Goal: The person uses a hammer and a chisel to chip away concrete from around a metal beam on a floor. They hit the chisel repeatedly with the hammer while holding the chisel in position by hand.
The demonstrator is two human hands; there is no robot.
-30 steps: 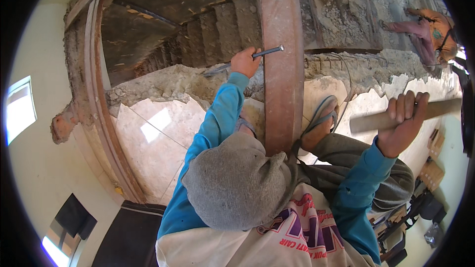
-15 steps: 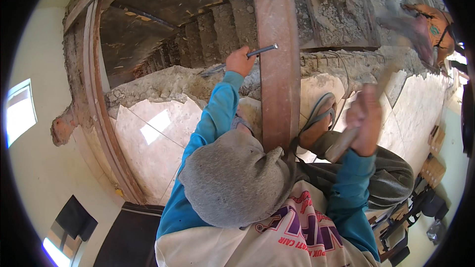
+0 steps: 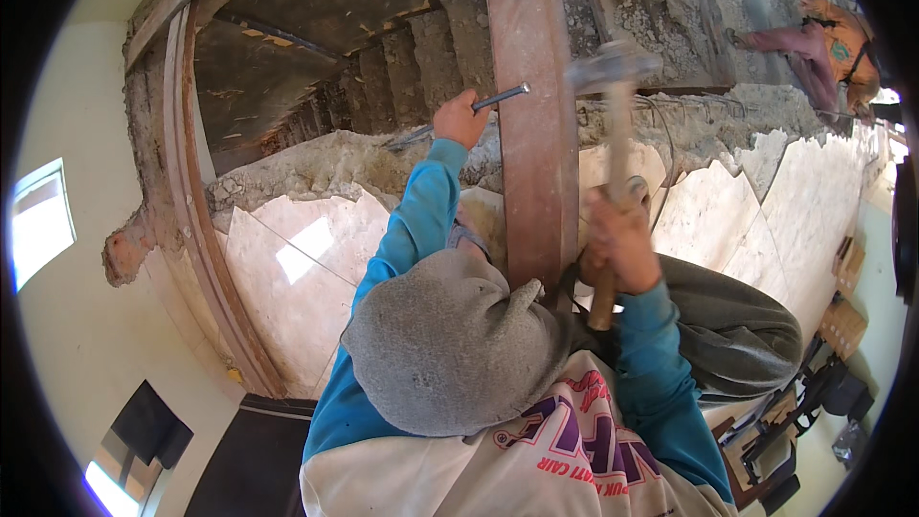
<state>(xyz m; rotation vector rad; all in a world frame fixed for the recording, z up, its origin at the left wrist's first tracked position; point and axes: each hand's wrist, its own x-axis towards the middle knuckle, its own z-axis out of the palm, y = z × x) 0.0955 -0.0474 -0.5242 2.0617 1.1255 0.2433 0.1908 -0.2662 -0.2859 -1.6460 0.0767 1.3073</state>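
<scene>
My left hand (image 3: 460,121) is wrapped round a dark metal chisel (image 3: 503,96), left of a reddish-brown beam. The chisel's bright struck end points up to the right, towards the beam; its lower end reaches the broken concrete edge (image 3: 316,161). In my right hand (image 3: 624,241) is the wooden handle of a hammer (image 3: 620,124), held upright right of the beam. Motion blurs the hammer's heavy metal head, which stands to the right of the chisel's struck end, apart from it.
The reddish-brown beam (image 3: 536,182) runs between my arms. Pale tiles (image 3: 718,201) with jagged edges border the broken concrete. Rough steps (image 3: 416,53) lie beyond and below. At the far right is another person in orange (image 3: 842,48). A wooden frame (image 3: 191,201) stands left.
My right hand has swung the hammer leftward, and its head now shows nearer the chisel. The left hand and chisel have barely moved. The other person at the far right has shifted posture.
</scene>
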